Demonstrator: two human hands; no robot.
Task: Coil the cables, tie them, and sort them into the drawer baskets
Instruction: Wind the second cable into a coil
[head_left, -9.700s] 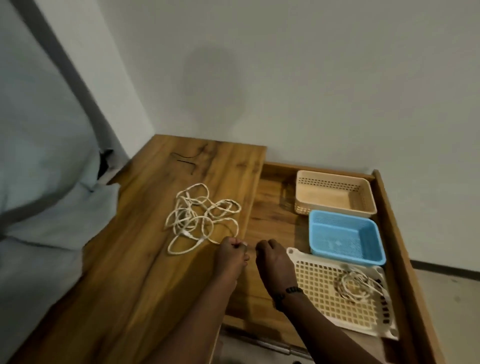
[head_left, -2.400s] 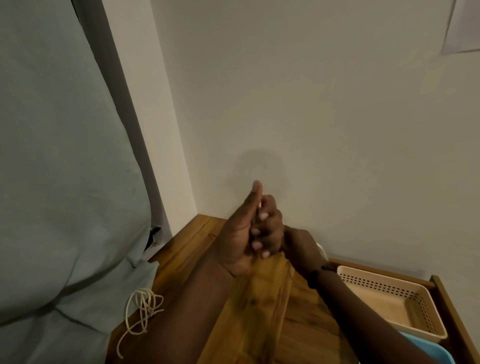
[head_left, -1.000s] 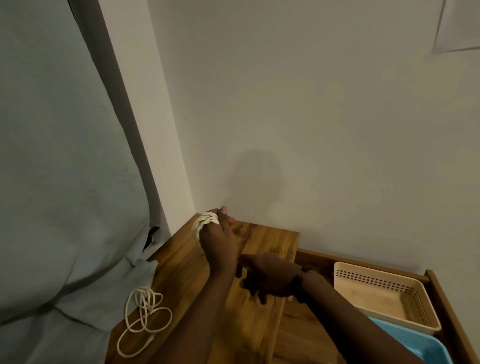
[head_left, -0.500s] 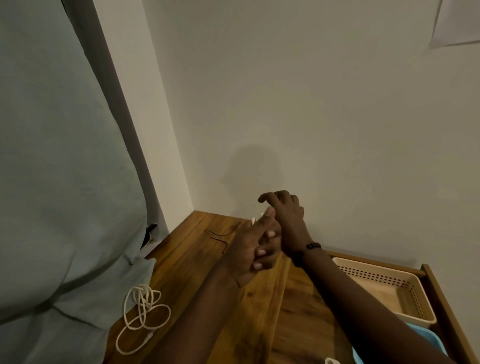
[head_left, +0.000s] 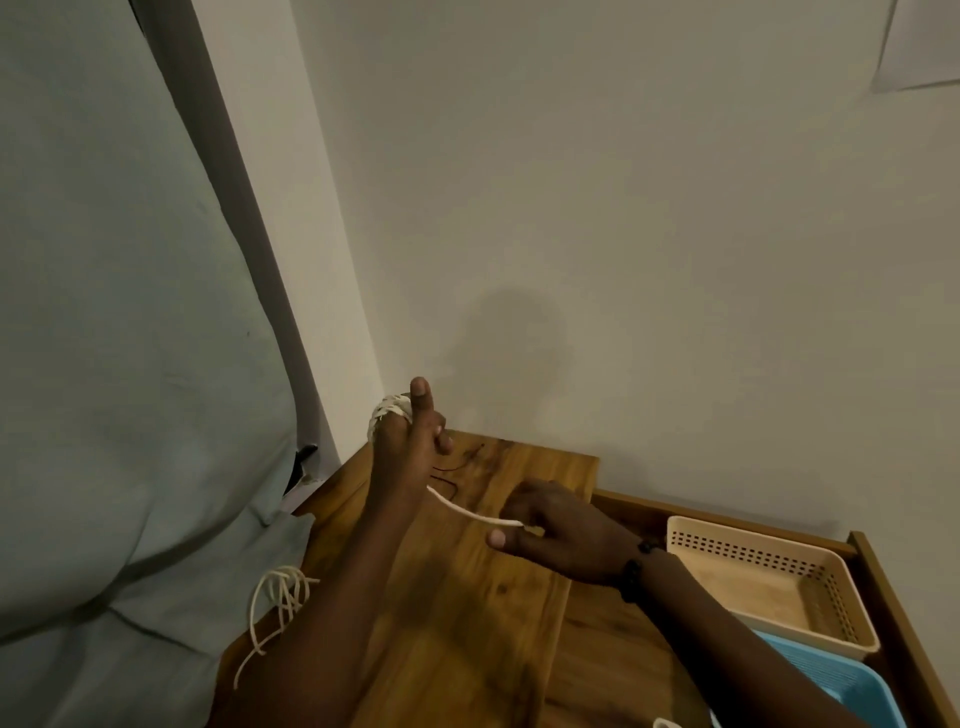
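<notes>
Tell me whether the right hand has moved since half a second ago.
Yes. The right hand has dropped from beside the raised left hand, in front of the wall, down over the wooden top, toward the beige basket, pinching the white cable.

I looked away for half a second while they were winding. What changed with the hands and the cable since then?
The right hand dropped from beside the left hand toward the desk, pinching the cable taut. The left hand turned, showing the coil round its fingers. The loose cable at the desk's left edge and the beige basket stayed put.
</notes>
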